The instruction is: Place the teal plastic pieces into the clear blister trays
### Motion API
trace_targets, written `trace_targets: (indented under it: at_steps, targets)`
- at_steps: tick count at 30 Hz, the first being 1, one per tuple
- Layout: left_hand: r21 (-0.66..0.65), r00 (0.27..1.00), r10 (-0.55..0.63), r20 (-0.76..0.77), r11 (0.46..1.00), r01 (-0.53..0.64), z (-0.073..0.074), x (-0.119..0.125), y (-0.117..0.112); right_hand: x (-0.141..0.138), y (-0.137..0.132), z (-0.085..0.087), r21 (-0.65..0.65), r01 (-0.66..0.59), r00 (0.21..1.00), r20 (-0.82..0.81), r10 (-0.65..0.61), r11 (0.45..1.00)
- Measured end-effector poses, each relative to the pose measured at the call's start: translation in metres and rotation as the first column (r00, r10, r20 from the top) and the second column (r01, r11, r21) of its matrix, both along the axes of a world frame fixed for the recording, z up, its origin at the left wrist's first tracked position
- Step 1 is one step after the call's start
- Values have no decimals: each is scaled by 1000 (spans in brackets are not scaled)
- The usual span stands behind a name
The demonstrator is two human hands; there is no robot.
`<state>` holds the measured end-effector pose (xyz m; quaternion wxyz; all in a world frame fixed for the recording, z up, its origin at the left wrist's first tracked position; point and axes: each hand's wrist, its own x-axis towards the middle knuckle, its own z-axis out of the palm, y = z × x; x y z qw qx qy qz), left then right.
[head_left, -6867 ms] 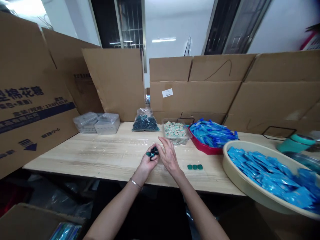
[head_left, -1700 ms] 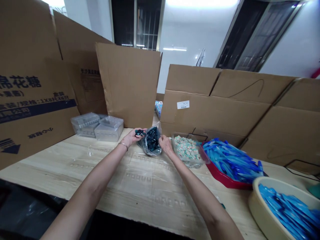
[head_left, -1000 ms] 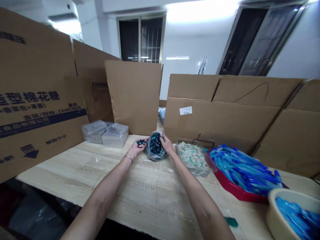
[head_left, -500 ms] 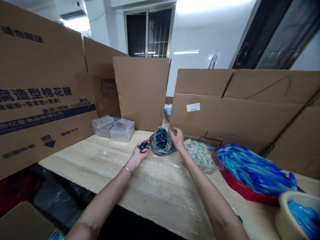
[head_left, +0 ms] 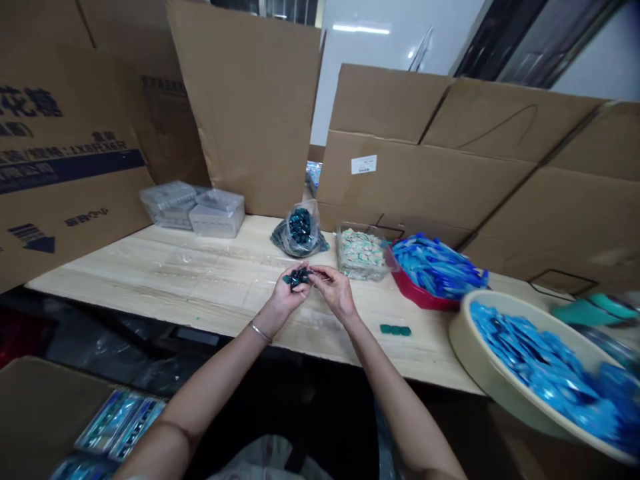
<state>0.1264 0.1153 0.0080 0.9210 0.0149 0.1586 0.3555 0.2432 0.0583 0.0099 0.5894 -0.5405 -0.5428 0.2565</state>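
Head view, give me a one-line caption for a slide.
Left hand cups dark green pieces, right hand at them, before an open plastic bag of similar pieces.

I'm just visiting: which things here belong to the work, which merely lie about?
Likely in use:
glossy dark-green pieces in the left hand
open clear plastic bag of similar pieces

Apparently just nearby:
turquoise cylindrical container
brown cardboard panels

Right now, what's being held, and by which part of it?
The left hand cups dark green pieces from underneath. The right hand is at their edge; whether it pinches one can't be told.
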Motion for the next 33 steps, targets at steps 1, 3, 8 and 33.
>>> trace_targets:
  at_steps: [1,3,8,33]
  targets:
    - [-4,1000,-14,-1,1000,14,1,3,-6,3,-7,-2,-13,23,997,-77,-24,1000]
    - [-7,999,-53,-7,999,53,2,11,-17,9,-21,-5,-29,62,970,-232,-67,998]
    - [19,979,-202,-3,979,202,3,37,-41,36,-58,-9,4,62,833,-551,-50,998]
    - [376,909,-329,-256,832,407,-31,105,-82,105,-90,-16,-124,235,950,-180,-254,964]
